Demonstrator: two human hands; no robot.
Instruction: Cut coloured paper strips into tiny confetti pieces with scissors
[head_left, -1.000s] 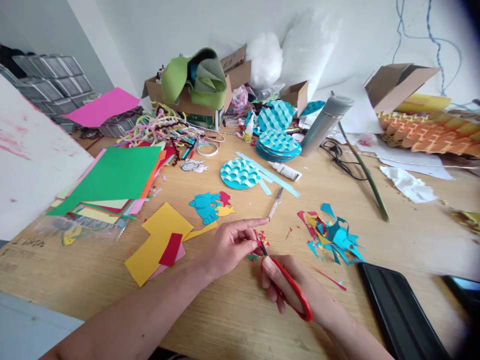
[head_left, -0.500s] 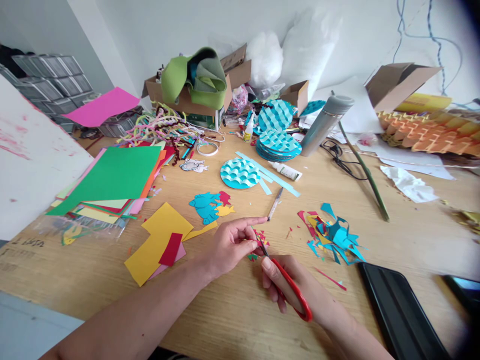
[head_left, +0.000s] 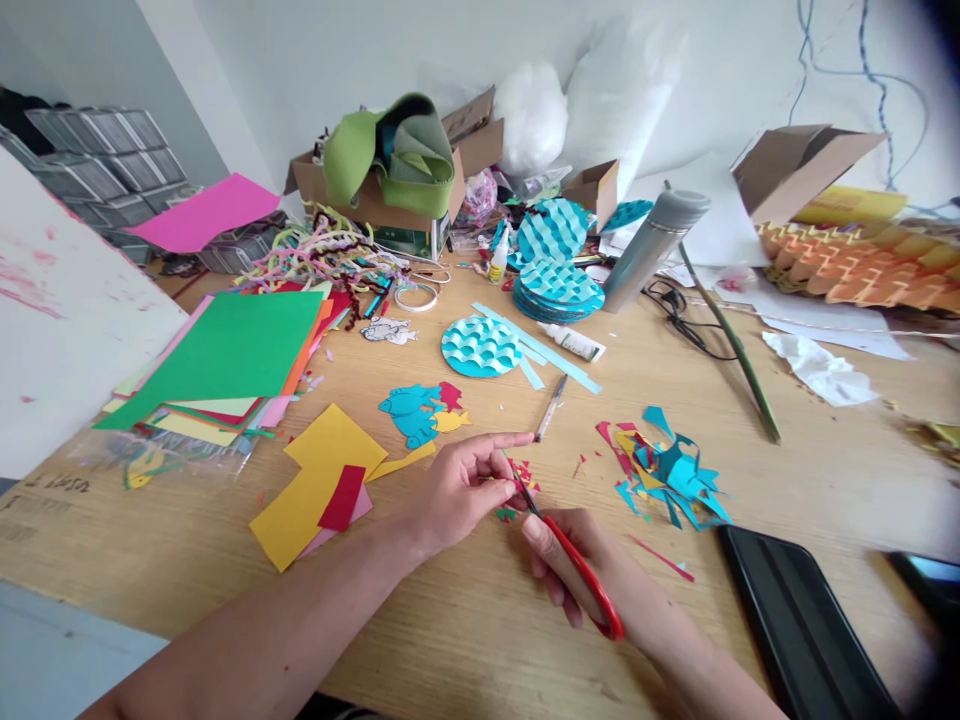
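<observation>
My left hand [head_left: 469, 490] pinches a tiny pinkish-red piece of paper [head_left: 517, 486] between thumb and fingertips, its index finger stretched toward a pen [head_left: 551, 408]. Red-handled scissors [head_left: 613, 626] are gripped in my right hand [head_left: 596, 545], their blades at the paper by my left fingertips. Small red and yellow snippets [head_left: 529, 472] and green bits [head_left: 507, 514] lie just beneath, partly hidden by the hands. Left of them rest blue fish cutouts [head_left: 411, 412], yellow paper [head_left: 289, 525] and a red paper strip [head_left: 343, 498].
Blue, red and yellow scraps [head_left: 682, 475] lie to the right, near a black phone [head_left: 795, 610]. Behind are a wavy blue paper disc [head_left: 480, 347], a glue tube [head_left: 571, 342] and a steel flask [head_left: 652, 250]. Coloured sheets [head_left: 232, 345] are stacked at left.
Both hands stay almost where they were. The scissor blades look slightly closer together at the paper; the view has shifted very slightly.
</observation>
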